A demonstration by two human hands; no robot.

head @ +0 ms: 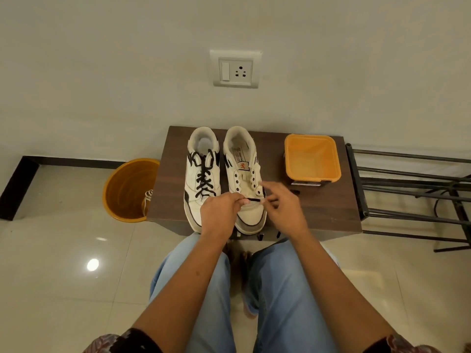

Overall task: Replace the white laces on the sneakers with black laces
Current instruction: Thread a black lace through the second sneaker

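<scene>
Threading: the black lace (252, 200) is being started across the lowest eyelets of the right-hand sneaker (246, 179), near its toe.
Left hand: the left hand (220, 212) has fingers curled, pinching one end of the lace at the shoe's left side.
Right hand: the right hand (283, 205) has thumb and forefinger pinched on what looks like the other end; the remaining fingers are spread, and blur makes the exact grip hard to read.
Done: the left-hand sneaker (201, 174) is already fully laced in black, and a white lace (147, 200) lies in the orange bucket (122, 189) on the floor beside the table (331, 210).
Left: the right-hand sneaker's upper eyelets are bare, so nearly all of its lacing remains; roughly half the job is finished by my reckoning.
Nearby: an orange square tub (312, 157) sits on the table, right of the shoes.
</scene>
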